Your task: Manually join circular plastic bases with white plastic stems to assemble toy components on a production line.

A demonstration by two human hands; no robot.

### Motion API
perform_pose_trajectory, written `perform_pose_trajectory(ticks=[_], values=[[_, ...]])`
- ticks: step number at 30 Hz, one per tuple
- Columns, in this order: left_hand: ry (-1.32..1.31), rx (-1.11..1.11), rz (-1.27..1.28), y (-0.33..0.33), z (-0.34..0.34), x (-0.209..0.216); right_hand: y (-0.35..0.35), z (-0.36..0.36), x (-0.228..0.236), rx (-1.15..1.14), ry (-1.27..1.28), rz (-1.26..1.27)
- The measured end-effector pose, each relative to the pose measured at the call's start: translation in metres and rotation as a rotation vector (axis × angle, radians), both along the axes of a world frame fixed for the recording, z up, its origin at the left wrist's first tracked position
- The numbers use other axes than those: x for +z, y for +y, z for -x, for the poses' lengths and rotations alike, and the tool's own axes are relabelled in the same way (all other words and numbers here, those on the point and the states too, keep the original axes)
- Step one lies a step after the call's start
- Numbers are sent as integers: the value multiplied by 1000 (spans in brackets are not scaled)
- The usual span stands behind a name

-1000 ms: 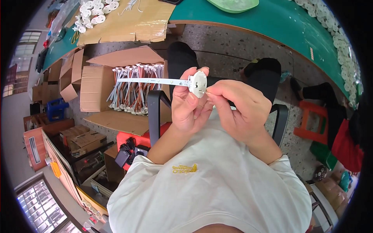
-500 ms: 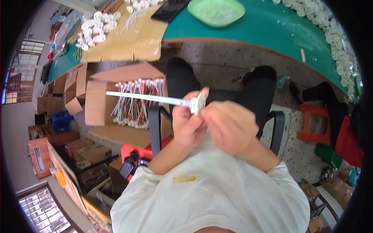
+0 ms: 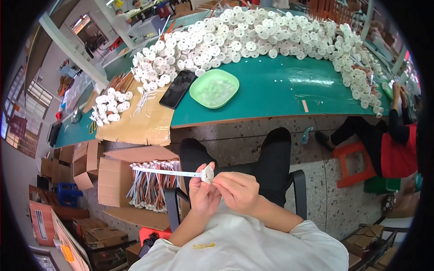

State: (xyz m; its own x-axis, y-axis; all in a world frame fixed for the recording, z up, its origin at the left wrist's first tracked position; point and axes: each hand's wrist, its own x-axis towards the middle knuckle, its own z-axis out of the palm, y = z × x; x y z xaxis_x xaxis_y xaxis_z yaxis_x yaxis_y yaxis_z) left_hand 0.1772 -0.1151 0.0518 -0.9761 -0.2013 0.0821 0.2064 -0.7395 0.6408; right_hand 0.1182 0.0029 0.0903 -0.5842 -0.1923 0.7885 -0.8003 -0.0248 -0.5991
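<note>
White plastic, to judge by its look, is the material of the small disc [image 3: 208, 174], which is held on edge above the lap, its marked face turned toward the right. 1 pale strip [image 3: 165, 172] is joined to its back and is carried out to the left, where it is seen against the open cardboard box [image 3: 113, 183] in which many bundled strips [image 3: 156, 185] are packed. The disc is gripped between thumb and fingers of the left hand [image 3: 203, 196], close to the joint. The fingertips of the right hand [image 3: 237, 192] are drawn together at the disc's lower right edge; whether anything small is pinched between them cannot be told.

Little weight is to be expected. The disc is judged rigid and rather smooth, so a slip at the rim is possible; the strip is held out with little sag and is thus judged springy, though thin and easily creased. A hold is best taken on the disc's rim, with the strip left unloaded, since the joint is probably the most fragile part.

On the green table [image 3: 266, 99], a long pile of discs [image 3: 253, 34] is heaped; 1 pale green bowl [image 3: 194, 94] and 1 dark phone [image 3: 178, 89] are placed nearer the lap.
</note>
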Motion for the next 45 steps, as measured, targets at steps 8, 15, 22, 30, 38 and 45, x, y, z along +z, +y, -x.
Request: perform_pose_trajectory(ticks=[8,15,22,30,38,45], values=[[19,-47,-24,7,2,0,15,2,6,-80,135,-76],[-4,-3,76,8,0,4,13,-3,-5,21,-108,48],[153,-189,32,-12,7,-11,20,-1,2,156,-214,-4],[23,-18,-148,-12,5,-6,11,-4,-3,119,-257,98],[41,-31,-50,-18,18,3,-10,-5,-19,38,-58,-147],[156,-166,-245,-22,23,-6,-9,5,-22,210,-113,-232]])
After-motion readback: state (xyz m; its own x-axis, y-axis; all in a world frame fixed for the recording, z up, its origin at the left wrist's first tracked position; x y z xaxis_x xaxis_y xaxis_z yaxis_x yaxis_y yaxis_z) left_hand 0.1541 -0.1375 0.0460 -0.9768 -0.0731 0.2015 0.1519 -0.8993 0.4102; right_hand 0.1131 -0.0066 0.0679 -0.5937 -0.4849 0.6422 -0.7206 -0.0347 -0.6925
